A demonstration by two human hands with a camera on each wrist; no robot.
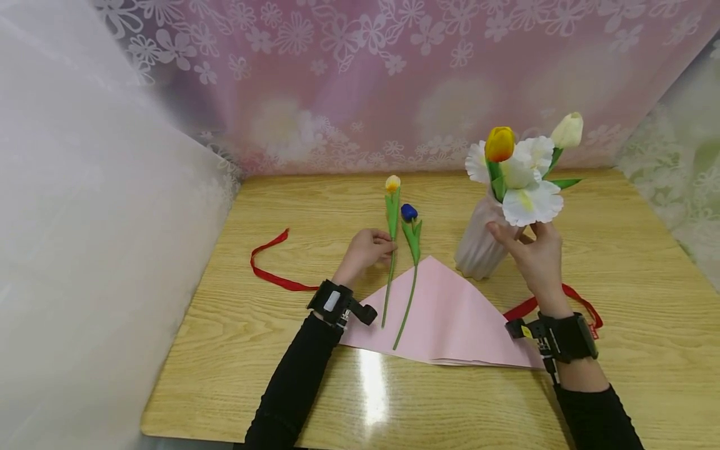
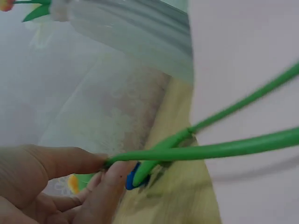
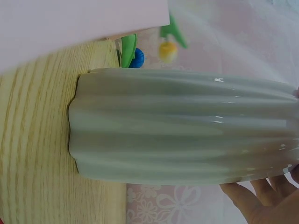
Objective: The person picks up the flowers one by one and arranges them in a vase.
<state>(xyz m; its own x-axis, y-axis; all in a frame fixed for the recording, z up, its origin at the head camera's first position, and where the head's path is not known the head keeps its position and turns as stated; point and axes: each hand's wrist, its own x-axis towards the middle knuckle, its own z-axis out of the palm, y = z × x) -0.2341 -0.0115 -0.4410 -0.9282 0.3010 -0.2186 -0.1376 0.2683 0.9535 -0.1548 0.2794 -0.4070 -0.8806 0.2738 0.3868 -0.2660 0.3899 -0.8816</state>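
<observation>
My left hand pinches the green stem of a pale yellow tulip between thumb and fingertips, just below its leaves. In the left wrist view this stem runs out over the paper. Beside it lies a blue tulip, its lower stem on a folded pink sheet of paper. My right hand holds the pale ribbed vase near its top, thumb and fingers on opposite sides. In the vase stand a yellow-orange tulip, a cream tulip and white ruffled blooms.
A red ribbon lies on the wooden table left of the paper, and red ribbon also shows by my right wrist. Flower-patterned pink cloth hangs behind the table; a white sheet hangs at the left.
</observation>
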